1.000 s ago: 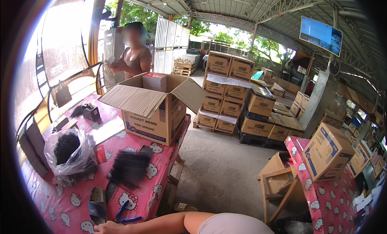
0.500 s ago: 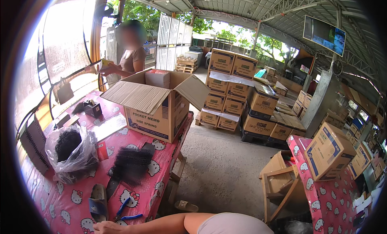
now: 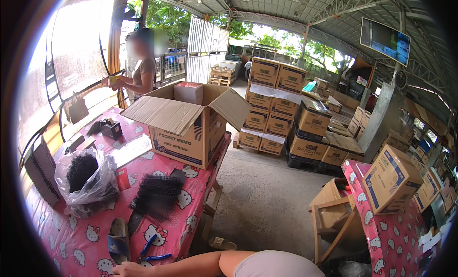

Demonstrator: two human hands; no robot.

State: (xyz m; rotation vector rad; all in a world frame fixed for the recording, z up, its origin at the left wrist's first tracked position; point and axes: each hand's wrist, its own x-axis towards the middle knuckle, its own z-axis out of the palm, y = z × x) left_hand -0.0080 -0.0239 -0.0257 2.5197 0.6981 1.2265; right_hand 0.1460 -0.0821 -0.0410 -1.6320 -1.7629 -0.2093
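My right forearm reaches leftward along the lower edge, and my right hand (image 3: pixel 128 269) rests by the table's near edge. Its fingers look curled; the frame's edge cuts them off, so what they hold is hidden. Just above it lies a blue-grey slide sandal (image 3: pixel 118 241). Blue-handled pliers (image 3: pixel 151 251) lie open to the right of the sandal. Beyond them is a pile of black spiral binding coils (image 3: pixel 156 196). A clear plastic bag (image 3: pixel 98 191) bulges with more black coils (image 3: pixel 82 173). My left hand is not in view.
An open carton (image 3: pixel 179 146) holding stacked pads stands at the pink table's far end. Spiral-bound stacks (image 3: pixel 39 174) stand at left. A co-worker (image 3: pixel 140 74) stands beyond. Stacked cartons (image 3: pixel 267 103) stand across the aisle. Another carton (image 3: pixel 392 179) sits on the right table.
The co-worker has shifted left and turned more to the side, hands lower around a yellowish item. The view has moved slightly; my right hand stays in nearly the same place.
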